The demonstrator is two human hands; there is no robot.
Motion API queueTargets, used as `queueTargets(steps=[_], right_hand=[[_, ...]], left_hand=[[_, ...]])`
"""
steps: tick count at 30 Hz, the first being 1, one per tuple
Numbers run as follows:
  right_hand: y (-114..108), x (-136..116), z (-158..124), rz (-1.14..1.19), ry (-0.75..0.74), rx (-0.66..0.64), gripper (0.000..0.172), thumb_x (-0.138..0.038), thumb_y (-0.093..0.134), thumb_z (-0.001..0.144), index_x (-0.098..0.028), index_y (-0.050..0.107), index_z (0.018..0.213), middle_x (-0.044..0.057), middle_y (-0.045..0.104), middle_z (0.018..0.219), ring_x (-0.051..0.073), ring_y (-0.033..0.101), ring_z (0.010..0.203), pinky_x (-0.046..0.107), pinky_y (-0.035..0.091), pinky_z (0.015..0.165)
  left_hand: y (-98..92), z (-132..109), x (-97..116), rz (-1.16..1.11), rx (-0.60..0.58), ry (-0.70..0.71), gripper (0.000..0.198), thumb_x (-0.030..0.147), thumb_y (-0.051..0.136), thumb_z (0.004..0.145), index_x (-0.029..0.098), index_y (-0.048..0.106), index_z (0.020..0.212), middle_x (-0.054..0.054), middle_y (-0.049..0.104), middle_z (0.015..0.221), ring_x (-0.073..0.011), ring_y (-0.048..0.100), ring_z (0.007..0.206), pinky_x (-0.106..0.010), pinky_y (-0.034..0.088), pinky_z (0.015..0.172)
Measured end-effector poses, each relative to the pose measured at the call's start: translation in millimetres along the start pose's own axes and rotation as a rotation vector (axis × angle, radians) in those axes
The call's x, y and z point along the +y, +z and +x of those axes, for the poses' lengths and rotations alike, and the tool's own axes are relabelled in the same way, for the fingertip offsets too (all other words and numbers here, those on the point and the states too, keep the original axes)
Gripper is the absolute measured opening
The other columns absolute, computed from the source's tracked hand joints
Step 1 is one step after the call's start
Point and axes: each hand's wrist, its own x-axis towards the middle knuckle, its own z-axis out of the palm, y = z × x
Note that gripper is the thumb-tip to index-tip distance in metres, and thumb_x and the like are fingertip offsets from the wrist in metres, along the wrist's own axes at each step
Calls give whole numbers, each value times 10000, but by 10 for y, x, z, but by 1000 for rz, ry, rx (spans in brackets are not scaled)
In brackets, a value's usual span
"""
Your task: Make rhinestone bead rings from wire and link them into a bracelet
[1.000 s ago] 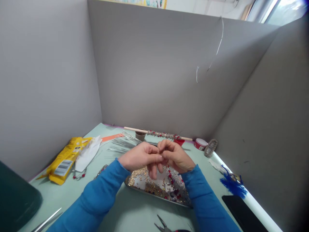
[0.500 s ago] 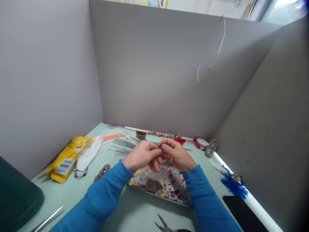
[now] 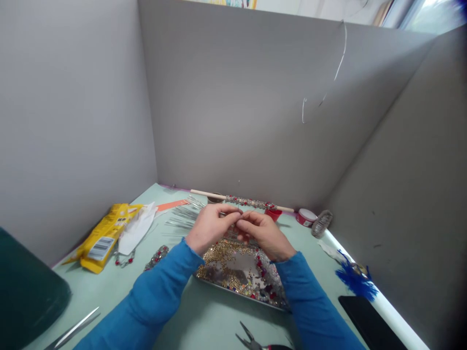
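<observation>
My left hand (image 3: 209, 227) and my right hand (image 3: 261, 232) meet above the far edge of a metal tray (image 3: 233, 288) strewn with gold, red and clear beads. Both pinch a thin wire (image 3: 239, 201) that rises between the fingertips, its tip showing as a faint dot against the grey wall. Fingers of both hands are curled together. Blue sleeves cover both forearms. Whether a bead sits on the wire is too small to tell.
A beaded wooden stick (image 3: 242, 201) lies along the back wall, with a red cup (image 3: 273, 213), a tape roll (image 3: 304, 217) and a wire coil (image 3: 321, 223). Silver wires (image 3: 180, 217), a yellow packet (image 3: 103, 236), pliers (image 3: 255, 341), blue feathers (image 3: 355, 283) and a black phone (image 3: 368, 323) lie around.
Both hands have lifted slightly and moved away from me, uncovering more of the bead tray. The wire now stands more upright between the fingertips.
</observation>
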Motion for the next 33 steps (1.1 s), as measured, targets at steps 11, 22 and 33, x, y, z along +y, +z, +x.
queueTargets(steps=[11,22,33], right_hand=[[101,-57,-13,59,-10,83,145,-250,687,706,-147,603,764,10,666,682,120,641,578,230,520,509],[161,3,27,217,-40,219,172,-241,721,687,-140,606,766,34,694,704,135,668,612,231,536,538],[146,-22,-4,263,0,110,264,-263,715,693,-163,597,907,25,690,722,137,659,625,292,535,625]], left_hand=[[48,1,-15,-21,176,56,189,300,545,745,154,664,740,-31,646,682,-138,567,618,-231,456,563],[60,-10,14,-309,251,-41,213,323,614,727,121,618,796,-45,633,720,-160,598,674,-293,540,610],[36,-1,-10,-207,247,3,186,320,591,738,141,615,782,-31,636,719,-155,600,666,-268,521,594]])
